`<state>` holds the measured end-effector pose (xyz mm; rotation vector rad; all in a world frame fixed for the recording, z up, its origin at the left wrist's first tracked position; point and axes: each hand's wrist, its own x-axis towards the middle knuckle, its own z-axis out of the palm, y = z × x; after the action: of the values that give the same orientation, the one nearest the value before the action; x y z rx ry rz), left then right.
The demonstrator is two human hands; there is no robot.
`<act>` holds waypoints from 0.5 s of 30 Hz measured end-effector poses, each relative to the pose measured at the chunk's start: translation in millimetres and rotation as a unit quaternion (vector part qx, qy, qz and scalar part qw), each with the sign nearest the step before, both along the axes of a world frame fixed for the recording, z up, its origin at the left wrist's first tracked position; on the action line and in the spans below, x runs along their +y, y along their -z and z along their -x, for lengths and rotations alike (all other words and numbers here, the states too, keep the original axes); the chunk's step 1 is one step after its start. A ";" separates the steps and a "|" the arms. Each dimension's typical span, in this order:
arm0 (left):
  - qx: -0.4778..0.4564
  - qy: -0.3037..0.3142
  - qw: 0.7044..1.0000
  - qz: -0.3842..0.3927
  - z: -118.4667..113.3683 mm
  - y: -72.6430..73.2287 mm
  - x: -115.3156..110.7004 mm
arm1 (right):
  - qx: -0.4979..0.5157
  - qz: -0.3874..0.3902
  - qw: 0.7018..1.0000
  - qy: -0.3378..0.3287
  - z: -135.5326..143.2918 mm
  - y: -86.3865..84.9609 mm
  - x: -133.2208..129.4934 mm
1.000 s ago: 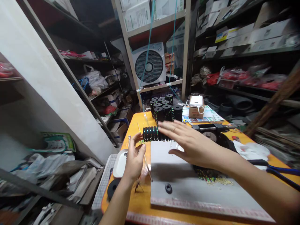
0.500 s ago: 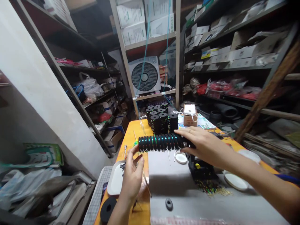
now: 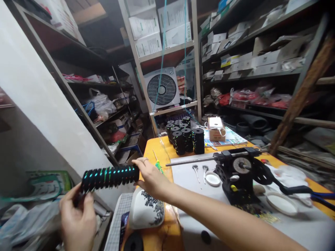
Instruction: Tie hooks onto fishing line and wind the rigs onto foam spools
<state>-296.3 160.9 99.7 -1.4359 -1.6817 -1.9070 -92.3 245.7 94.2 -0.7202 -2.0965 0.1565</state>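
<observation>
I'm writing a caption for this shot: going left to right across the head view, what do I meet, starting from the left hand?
Left hand → ridged black roll → right hand → upright black rolls → cardboard box → blue handles.

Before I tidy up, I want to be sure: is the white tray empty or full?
Partly filled. The white tray holds small dark pieces; bare white surface shows at its near left.

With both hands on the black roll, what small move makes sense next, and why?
Probably turn the black roll upright and bring it toward the standing rolls. The left hand and right hand hold it sideways by its ends, left of the orange table, while similar rolls stand upright at its far end.
</observation>
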 end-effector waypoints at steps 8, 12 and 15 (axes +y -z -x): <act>0.367 0.237 0.899 0.037 -82.3 -64.7 95.0 | 0.138 0.126 0.973 0.139 -50.8 63.5 48.0; 0.424 0.350 0.834 0.042 -120.0 -77.9 143.6 | 0.211 0.141 0.938 0.236 -82.1 73.3 61.7; 0.451 0.401 0.796 0.039 -146.1 -86.7 168.1 | 0.269 0.139 0.905 0.299 -98.9 74.1 67.1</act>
<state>-150.1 329.0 186.3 -2.7602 -0.7094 -0.9591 6.6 312.8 20.1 -1.2948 -1.2723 0.2786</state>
